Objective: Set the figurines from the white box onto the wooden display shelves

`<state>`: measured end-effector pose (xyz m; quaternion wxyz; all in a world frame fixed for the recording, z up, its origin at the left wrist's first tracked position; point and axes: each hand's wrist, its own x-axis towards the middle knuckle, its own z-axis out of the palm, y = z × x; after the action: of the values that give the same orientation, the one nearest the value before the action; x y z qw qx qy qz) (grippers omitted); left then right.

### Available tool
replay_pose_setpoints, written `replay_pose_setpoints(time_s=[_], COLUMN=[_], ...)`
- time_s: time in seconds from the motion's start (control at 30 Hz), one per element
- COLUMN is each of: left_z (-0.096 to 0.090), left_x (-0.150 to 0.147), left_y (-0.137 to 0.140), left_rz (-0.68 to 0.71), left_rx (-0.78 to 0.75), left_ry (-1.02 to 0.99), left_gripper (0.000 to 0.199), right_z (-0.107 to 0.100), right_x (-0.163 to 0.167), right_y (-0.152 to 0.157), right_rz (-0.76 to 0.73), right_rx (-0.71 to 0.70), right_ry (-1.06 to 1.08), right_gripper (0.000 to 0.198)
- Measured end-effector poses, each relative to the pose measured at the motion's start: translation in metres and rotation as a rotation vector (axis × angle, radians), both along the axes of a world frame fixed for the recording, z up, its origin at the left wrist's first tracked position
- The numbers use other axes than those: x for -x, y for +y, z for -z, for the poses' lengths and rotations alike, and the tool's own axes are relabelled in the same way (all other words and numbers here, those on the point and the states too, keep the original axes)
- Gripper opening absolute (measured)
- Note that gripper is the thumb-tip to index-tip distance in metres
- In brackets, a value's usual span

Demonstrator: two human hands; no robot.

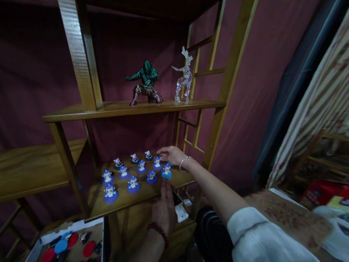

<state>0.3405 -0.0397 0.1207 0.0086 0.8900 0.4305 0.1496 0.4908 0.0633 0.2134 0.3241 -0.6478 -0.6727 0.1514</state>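
Several small figurines with purple caps and round bases stand in rows on the lower wooden shelf [100, 207], among them a purple-based figurine [133, 184]. Behind them is a row of dark-based figurines with pale heads, one being the dark-based figurine [134, 159]. My left hand [165, 211] reaches up from below, fingers stretched out, tips at or just under the light-blue-based figurine [166, 171]. From the right, my right hand [173, 154] extends its fingers over the row's right end, close above another purple figurine [157, 163]. I cannot make out anything held in it.
On the shelf above stand a green and bronze crouching figure [145, 83] and a clear deer figurine [183, 77]. A white box [92, 228] of red and blue discs and figurines sits lower left. Wooden posts [77, 53] frame the shelves. A plastic bag [343, 232] lies at right.
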Motion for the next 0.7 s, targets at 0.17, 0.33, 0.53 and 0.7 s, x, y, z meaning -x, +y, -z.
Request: replay_pose_setpoints(time_s=[0.17, 0.33, 0.53, 0.7], left_z=[0.005, 0.008, 0.010, 0.014], left_x=[0.000, -0.001, -0.001, -0.001], left_y=[0.003, 0.005, 0.006, 0.007], left_rz=[0.041, 0.043, 0.058, 0.052], left_rx=[-0.011, 0.005, 0.007, -0.019], left_ry=[-0.022, -0.041, -0.042, -0.065], left_gripper=[0.084, 0.087, 0.087, 0.086], right_z=[-0.013, -0.026, -0.033, -0.029], right_x=[0.012, 0.023, 0.033, 0.035], right_y=[0.009, 0.011, 0.010, 0.013], right_rz=[-0.039, -0.059, -0.083, -0.084], right_rx=[0.086, 0.149, 0.216, 0.243], right_ry=[-0.215, -0.456, -0.651, -0.693], right_gripper=[0.038, 0.043, 0.042, 0.038])
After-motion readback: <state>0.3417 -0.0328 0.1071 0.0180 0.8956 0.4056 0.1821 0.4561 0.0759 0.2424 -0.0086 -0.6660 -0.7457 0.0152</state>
